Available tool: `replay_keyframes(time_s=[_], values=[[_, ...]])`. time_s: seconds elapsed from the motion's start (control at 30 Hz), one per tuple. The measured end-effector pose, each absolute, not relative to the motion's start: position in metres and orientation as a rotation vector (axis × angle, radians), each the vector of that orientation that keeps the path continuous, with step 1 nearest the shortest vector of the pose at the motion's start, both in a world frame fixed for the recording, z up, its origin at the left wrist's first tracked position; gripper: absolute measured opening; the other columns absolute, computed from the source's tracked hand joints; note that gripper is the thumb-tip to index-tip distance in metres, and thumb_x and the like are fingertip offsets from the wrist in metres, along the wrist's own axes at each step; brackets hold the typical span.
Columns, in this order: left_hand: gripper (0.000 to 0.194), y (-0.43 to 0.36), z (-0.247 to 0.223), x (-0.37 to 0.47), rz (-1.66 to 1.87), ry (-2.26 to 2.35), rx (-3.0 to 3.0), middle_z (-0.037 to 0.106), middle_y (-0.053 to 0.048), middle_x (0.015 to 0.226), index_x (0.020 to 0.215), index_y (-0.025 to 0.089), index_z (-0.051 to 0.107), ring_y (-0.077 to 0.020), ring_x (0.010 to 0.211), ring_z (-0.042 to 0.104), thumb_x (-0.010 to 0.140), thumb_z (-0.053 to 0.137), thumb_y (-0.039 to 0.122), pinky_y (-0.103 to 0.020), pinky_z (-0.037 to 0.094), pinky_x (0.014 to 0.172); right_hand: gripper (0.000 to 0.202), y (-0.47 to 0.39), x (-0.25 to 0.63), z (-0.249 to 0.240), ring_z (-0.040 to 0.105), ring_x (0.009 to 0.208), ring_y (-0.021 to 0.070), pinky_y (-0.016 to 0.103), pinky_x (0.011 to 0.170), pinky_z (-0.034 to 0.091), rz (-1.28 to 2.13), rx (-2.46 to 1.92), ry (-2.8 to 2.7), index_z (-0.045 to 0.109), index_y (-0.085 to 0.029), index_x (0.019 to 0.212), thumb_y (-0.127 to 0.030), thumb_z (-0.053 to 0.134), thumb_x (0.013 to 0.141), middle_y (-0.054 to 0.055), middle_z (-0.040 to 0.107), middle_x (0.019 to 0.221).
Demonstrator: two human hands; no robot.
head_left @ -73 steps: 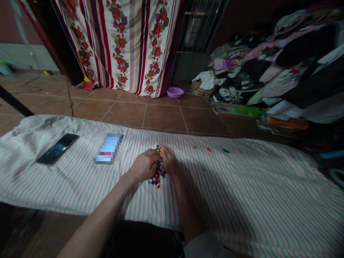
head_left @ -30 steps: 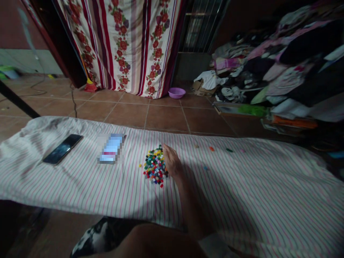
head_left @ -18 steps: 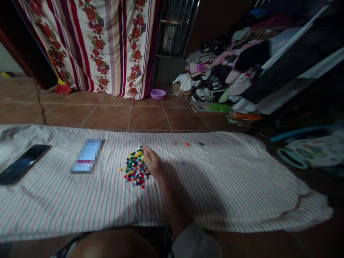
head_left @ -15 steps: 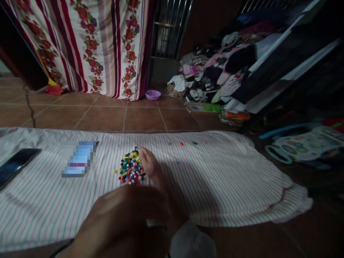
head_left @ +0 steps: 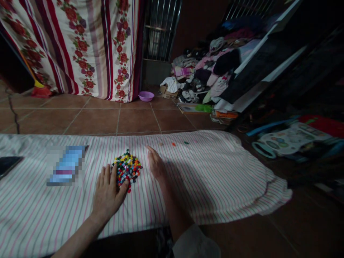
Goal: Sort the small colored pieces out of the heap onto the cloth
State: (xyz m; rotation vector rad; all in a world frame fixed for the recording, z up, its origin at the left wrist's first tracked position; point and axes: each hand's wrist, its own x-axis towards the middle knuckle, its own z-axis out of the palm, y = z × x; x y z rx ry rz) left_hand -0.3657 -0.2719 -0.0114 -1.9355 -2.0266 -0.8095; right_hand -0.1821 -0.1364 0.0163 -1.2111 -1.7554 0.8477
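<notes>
A pile of tiny, block-like pieces (head_left: pixel 128 166) in many colours lies on a striped cloth (head_left: pixel 228 179). My left hand (head_left: pixel 109 186) rests flat with fingers apart at the pile's left edge, its thumb touching the near side. To the right of the pile, a small gap away, my right hand (head_left: pixel 156 163) stands on edge with its fingers stretched out. Nothing shows in either hand. Beyond the right hand sit a few separate pieces, among them an orange one (head_left: pixel 173 144) and a green one (head_left: pixel 186 143).
A phone with a blurred-out screen (head_left: pixel 67 165) lies left of the pile, and a dark phone (head_left: pixel 9 165) is at the far left. Behind the cloth are a tiled floor (head_left: pixel 102 120), a purple basin (head_left: pixel 146 96), a flowered curtain (head_left: pixel 95 53) and heaped clothes (head_left: pixel 204 71).
My left hand has come down from close to the camera to the pile's left edge. My right hand has drawn off the pile's right side. The view has shifted a little.
</notes>
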Motion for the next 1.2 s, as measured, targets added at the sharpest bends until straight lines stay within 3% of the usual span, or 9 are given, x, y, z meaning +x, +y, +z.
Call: replay_keyframes(time_s=[0.1,0.3,0.6,1.0,1.2], values=[[0.077,-0.269,-0.011,-0.358,-0.728,-2.101,-1.87,0.037,-0.026,0.147,0.144,0.008,0.03,-0.0367,0.141,0.029,0.087,0.038,0.058,-0.056,0.034,0.108,0.056,-0.14,-0.169,0.021,0.047,0.13,0.021,0.039,0.113,0.035,0.845,-1.261,-1.731,0.053,-0.016,0.134,-0.048,0.023,0.098,0.011,0.054,0.137],[0.082,-0.266,-0.01,-0.356,-0.669,-2.088,-1.89,0.038,-0.028,0.145,0.142,0.002,0.034,-0.0375,0.139,0.032,0.086,0.036,0.062,-0.055,0.03,0.11,0.053,-0.154,-0.175,0.019,0.053,0.124,0.0204,0.038,0.109,0.04,0.783,-1.174,-1.84,0.058,-0.018,0.129,-0.046,0.025,0.098,0.011,0.061,0.13],[0.075,-0.267,-0.008,-0.354,-0.783,-2.074,-1.929,0.029,-0.027,0.151,0.144,0.008,0.031,-0.0367,0.143,0.023,0.088,0.041,0.056,-0.057,0.032,0.109,0.054,-0.154,-0.201,0.014,0.055,0.122,0.0223,0.041,0.107,0.041,0.702,-1.138,-1.895,0.059,-0.014,0.127,-0.042,0.022,0.099,0.014,0.062,0.127],[0.078,-0.267,-0.004,-0.354,-0.748,-2.035,-1.971,0.033,-0.027,0.148,0.143,0.01,0.033,-0.0386,0.138,0.033,0.084,0.047,0.059,-0.056,0.036,0.106,0.053,-0.156,-0.213,0.005,0.054,0.123,0.0199,0.037,0.107,0.041,0.774,-1.172,-1.845,0.058,-0.016,0.127,-0.043,0.023,0.098,0.012,0.061,0.128],[0.067,-0.266,-0.005,-0.355,-0.869,-2.029,-1.989,0.037,-0.022,0.147,0.139,0.014,0.037,-0.0367,0.136,0.035,0.085,0.049,0.051,-0.054,0.04,0.104,0.045,-0.161,-0.213,0.005,0.056,0.119,0.0198,0.037,0.105,0.042,0.724,-1.199,-1.844,0.059,-0.017,0.124,-0.036,0.03,0.096,0.011,0.062,0.126]])
